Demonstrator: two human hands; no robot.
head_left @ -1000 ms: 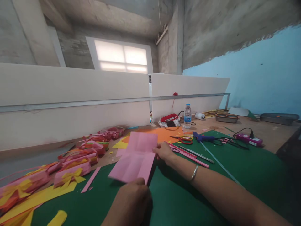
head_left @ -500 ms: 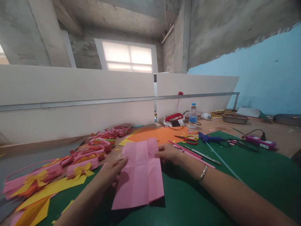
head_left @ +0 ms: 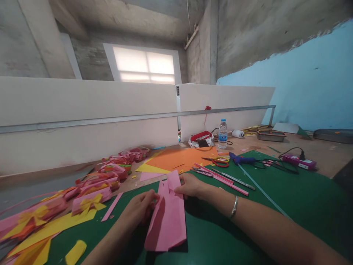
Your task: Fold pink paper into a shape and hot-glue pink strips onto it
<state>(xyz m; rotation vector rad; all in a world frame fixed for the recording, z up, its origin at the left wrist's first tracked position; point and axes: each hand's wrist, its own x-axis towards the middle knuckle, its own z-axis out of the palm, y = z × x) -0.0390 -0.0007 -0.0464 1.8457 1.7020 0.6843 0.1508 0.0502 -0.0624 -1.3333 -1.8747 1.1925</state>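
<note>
Head view shows a sheet of pink paper [head_left: 171, 224] over the green mat [head_left: 220, 232], between the two hands. It looks light and thin, so it should lift with almost no push. It should bend softly along its folds, but it may crumple or rip if pulled hard. The side edges seem the best places to hold, with a small, gentle pinch.

The left grip [head_left: 140, 207] pinches the paper's left edge, up near the far end. The right grip [head_left: 189, 185] pinches the right edge, also near the far end, with its thumb on top. So the paper sits between both grips, and its long near part sticks out toward the person, with no fingers on it. I cannot tell if that near end touches the mat.
</note>
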